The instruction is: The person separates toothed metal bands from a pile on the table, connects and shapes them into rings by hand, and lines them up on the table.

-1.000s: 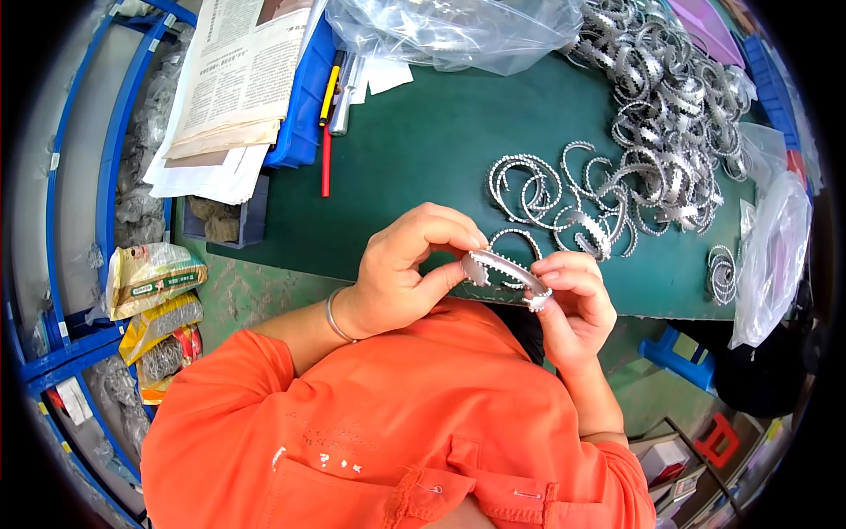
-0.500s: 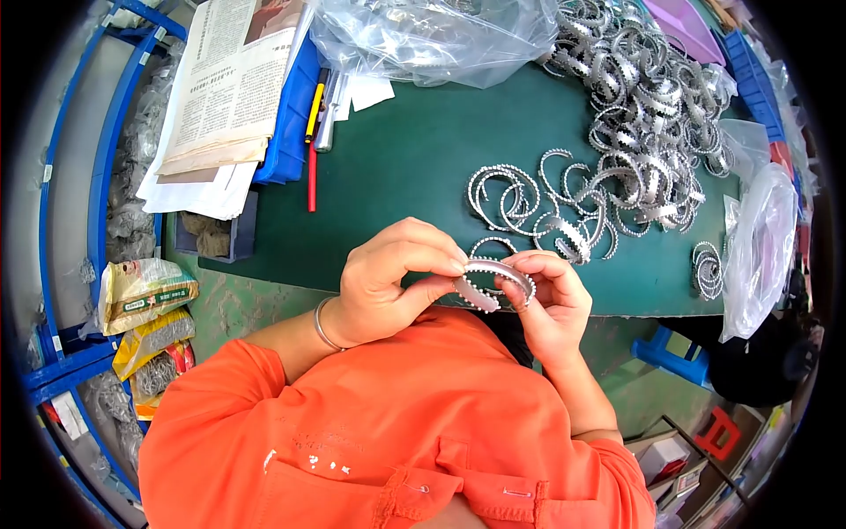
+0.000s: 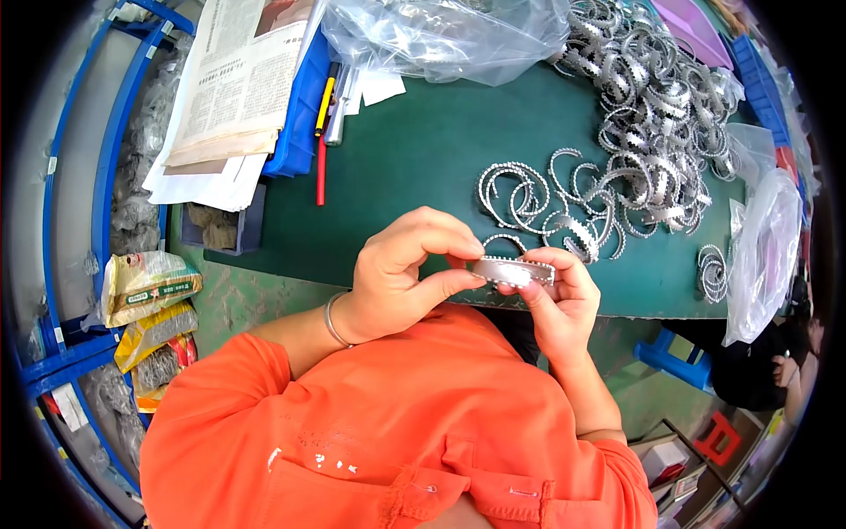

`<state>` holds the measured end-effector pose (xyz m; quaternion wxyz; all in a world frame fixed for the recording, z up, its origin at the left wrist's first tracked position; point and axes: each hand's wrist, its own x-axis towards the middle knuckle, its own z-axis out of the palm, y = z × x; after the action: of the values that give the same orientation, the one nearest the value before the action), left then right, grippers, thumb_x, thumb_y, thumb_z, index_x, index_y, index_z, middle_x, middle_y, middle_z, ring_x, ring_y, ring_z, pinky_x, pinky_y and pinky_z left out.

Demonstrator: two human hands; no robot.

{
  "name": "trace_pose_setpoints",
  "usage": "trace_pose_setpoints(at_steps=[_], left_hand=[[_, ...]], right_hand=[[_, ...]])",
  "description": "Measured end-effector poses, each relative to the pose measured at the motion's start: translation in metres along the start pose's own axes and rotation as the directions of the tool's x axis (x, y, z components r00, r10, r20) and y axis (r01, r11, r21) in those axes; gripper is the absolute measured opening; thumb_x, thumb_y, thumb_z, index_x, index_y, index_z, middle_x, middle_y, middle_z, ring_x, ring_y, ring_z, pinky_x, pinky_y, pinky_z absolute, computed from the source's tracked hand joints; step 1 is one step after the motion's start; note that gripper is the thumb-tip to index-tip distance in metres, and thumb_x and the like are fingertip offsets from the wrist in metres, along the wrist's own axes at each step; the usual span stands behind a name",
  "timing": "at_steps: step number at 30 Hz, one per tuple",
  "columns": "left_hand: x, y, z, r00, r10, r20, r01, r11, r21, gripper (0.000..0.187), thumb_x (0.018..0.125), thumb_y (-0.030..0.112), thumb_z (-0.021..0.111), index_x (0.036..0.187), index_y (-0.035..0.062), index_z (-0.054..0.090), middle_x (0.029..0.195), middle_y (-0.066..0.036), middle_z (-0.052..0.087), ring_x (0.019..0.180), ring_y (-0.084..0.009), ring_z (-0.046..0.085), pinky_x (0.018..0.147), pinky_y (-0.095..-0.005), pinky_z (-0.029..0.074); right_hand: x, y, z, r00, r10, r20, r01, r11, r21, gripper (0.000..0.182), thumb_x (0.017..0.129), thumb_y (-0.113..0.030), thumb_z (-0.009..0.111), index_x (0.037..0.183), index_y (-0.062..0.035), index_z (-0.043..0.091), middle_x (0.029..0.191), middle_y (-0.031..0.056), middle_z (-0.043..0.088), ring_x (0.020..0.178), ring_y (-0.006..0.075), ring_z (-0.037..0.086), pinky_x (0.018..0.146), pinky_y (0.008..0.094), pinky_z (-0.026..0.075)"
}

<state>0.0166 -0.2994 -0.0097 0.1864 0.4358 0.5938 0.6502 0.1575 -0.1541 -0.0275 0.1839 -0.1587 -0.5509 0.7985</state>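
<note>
A silvery open metal ring point(image 3: 515, 271) with beaded, tooth-like edges is held edge-on above the table's front edge. My left hand point(image 3: 401, 269) pinches one end of it between thumb and fingers. My right hand point(image 3: 564, 295) grips the other end with the thumb below and fingers on top. Just behind the held ring, another thin beaded ring point(image 3: 505, 242) lies partly hidden. Several loose rings point(image 3: 520, 194) are spread over the green table point(image 3: 405, 159) beyond my hands.
A large heap of similar rings point(image 3: 656, 115) covers the table's back right. A small ring stack point(image 3: 712, 271) lies by a clear plastic bag point(image 3: 765, 256). Newspapers point(image 3: 233, 88), a blue tray point(image 3: 295, 145) and pens point(image 3: 322, 167) are at left. A person's hand point(image 3: 784, 370) shows at far right.
The held ring has turned from showing its open loop to nearly edge-on, with its broad band facing me. Both hands have shifted slightly right. A co-worker's hand has appeared at right.
</note>
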Motion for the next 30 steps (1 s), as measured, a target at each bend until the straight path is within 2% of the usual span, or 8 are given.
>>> trace_pose_setpoints(at_steps=[3,6,9,11,13,23,25,30], left_hand=[[0.007,0.002,0.005,1.0,0.028,0.01,-0.028,0.999,-0.018,0.028,0.068,-0.01,0.07,0.091,-0.0002,0.06,0.093,-0.011,0.057,0.082,-0.0183,0.058,0.073,-0.0282,0.048],[0.015,0.003,0.009,0.986,0.156,0.053,-0.158,0.987,0.037,0.029,0.066,-0.008,0.072,0.091,-0.0002,0.061,0.087,-0.011,0.061,0.079,-0.0181,0.058,0.068,-0.0269,0.046],[0.016,0.005,0.015,0.997,0.073,0.002,-0.073,0.997,-0.017,0.029,0.065,-0.007,0.073,0.091,0.0,0.061,0.086,-0.011,0.061,0.078,-0.0181,0.058,0.066,-0.0267,0.046],[0.018,0.004,0.015,0.994,0.104,0.021,-0.104,0.994,0.01,0.028,0.065,-0.007,0.073,0.09,-0.0001,0.061,0.086,-0.011,0.061,0.078,-0.0181,0.058,0.065,-0.0267,0.046],[0.018,0.004,0.016,0.99,0.135,0.041,-0.136,0.99,0.036,0.028,0.065,-0.007,0.073,0.089,-0.0002,0.061,0.086,-0.011,0.061,0.077,-0.0181,0.058,0.064,-0.0267,0.047],[0.016,0.004,0.014,0.987,0.149,0.06,-0.151,0.988,0.037,0.025,0.066,-0.007,0.072,0.086,-0.0003,0.06,0.087,-0.011,0.06,0.078,-0.0188,0.058,0.064,-0.027,0.047],[0.016,0.004,0.014,0.986,0.156,0.067,-0.158,0.987,0.031,0.024,0.066,-0.007,0.072,0.086,-0.0003,0.06,0.087,-0.011,0.059,0.078,-0.019,0.058,0.064,-0.0271,0.047],[0.015,0.004,0.014,0.988,0.135,0.081,-0.137,0.99,0.02,0.023,0.068,-0.009,0.07,0.087,-0.0004,0.06,0.091,-0.012,0.058,0.08,-0.019,0.058,0.065,-0.027,0.047]], right_hand=[[-0.001,0.001,0.004,0.999,0.047,-0.006,-0.047,0.998,0.041,0.027,0.081,0.013,0.053,0.106,0.0059,0.047,0.097,0.0138,0.058,0.085,0.0181,0.062,0.076,0.0276,0.052],[0.0,0.0,0.007,0.996,0.076,0.055,-0.08,0.993,0.084,0.024,0.081,0.012,0.054,0.104,0.0049,0.048,0.096,0.0138,0.059,0.085,0.0178,0.063,0.075,0.0266,0.053],[0.0,0.001,0.009,0.993,0.111,0.038,-0.115,0.985,0.132,0.025,0.081,0.011,0.055,0.104,0.0047,0.048,0.095,0.0136,0.059,0.084,0.0167,0.063,0.074,0.026,0.053],[-0.001,0.001,0.008,0.993,0.113,0.034,-0.117,0.983,0.139,0.024,0.081,0.011,0.056,0.103,0.0045,0.048,0.094,0.0126,0.059,0.084,0.0157,0.063,0.074,0.0256,0.053],[-0.002,0.003,0.005,0.992,0.127,0.027,-0.128,0.99,0.059,0.023,0.081,0.011,0.055,0.102,0.0043,0.049,0.092,0.0118,0.06,0.083,0.0152,0.063,0.073,0.0251,0.053],[-0.002,0.001,0.006,0.997,0.072,0.031,-0.073,0.997,0.039,0.024,0.08,0.012,0.054,0.102,0.0037,0.049,0.093,0.0108,0.06,0.082,0.0154,0.062,0.074,0.025,0.052],[-0.001,0.0,0.005,0.998,0.031,0.054,-0.027,0.998,-0.061,0.024,0.081,0.013,0.053,0.103,0.0038,0.048,0.093,0.0118,0.06,0.084,0.0158,0.062,0.075,0.0258,0.052],[-0.001,0.0,0.006,0.998,0.024,0.051,-0.02,0.996,-0.084,0.025,0.081,0.013,0.053,0.103,0.0039,0.048,0.093,0.0128,0.06,0.085,0.0163,0.062,0.075,0.0264,0.052]])
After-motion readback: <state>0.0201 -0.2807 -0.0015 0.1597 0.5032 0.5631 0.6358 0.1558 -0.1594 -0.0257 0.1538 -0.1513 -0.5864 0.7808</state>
